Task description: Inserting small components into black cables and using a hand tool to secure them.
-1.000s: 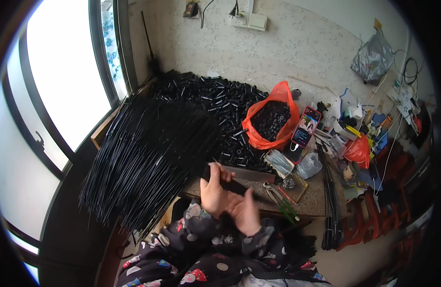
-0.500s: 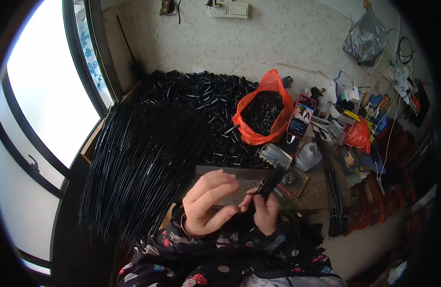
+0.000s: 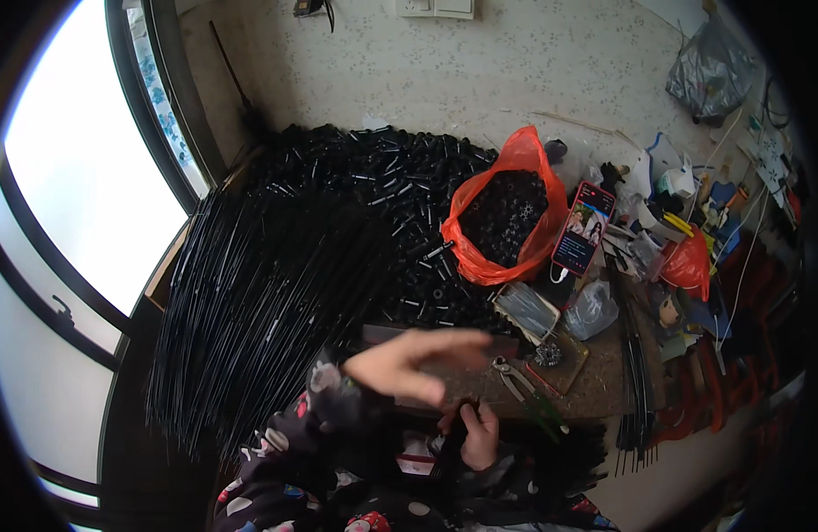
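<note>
My left hand (image 3: 418, 359) reaches out over the bench's front edge, fingers stretched and a little blurred, with nothing in them. Close to my body, my right hand (image 3: 480, 434) is closed, thumb on top, around a dark piece; its shape is mostly hidden against my dark clothing. Just beyond the right hand, a pair of green-handled pincers (image 3: 513, 379) lies on the bench. Beside them sits a small cluster of shiny metal parts (image 3: 547, 355). An open box of thin pale rods (image 3: 528, 310) stands behind.
Long thin black rods (image 3: 249, 310) form a big bundle at left. Short black tubular parts (image 3: 373, 168) are heaped behind it. An orange plastic bag (image 3: 551, 186) holds small dark parts. Right of it stand a phone (image 3: 584, 228), a clear bag (image 3: 592, 310) and clutter.
My right hand has come down toward my body, and the dark piece that stuck up from it no longer shows there. My left hand has moved right and flattened. The view has shifted slightly.
</note>
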`<state>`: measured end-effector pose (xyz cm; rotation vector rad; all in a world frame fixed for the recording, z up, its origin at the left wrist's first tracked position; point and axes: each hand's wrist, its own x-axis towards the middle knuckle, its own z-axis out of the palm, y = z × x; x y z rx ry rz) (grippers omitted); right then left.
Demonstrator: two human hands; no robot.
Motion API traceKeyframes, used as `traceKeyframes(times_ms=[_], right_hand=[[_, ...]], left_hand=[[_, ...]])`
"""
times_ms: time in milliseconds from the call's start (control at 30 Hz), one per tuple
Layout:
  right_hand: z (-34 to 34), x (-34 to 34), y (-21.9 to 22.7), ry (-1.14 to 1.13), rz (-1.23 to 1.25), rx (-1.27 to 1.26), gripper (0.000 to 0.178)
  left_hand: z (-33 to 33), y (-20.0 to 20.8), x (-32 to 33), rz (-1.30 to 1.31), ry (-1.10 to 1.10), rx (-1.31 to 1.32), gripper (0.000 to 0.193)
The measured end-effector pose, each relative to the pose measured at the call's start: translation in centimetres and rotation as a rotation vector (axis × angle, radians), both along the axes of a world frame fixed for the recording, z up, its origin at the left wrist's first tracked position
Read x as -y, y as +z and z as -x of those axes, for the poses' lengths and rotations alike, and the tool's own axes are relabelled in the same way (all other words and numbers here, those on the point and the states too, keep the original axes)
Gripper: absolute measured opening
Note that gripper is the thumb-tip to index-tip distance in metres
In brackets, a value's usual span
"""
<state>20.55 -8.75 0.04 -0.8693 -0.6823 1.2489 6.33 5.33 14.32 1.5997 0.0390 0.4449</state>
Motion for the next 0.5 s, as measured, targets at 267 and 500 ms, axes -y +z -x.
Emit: traceKeyframes(times_ms=[267,500], right_hand=[[0.0,-0.8,1.1,-0.101,0.147,-0.029,0.018],[-0.3,-1.3,1.3,-0.135,0.178,0.028,0.017]], left_hand=[[-5.1,-10.6,-17.1,-1.292,1.217,-0.781,0.009],[-3.6,-7.5,-19.5,-1.011,1.106,-0.433,0.022]])
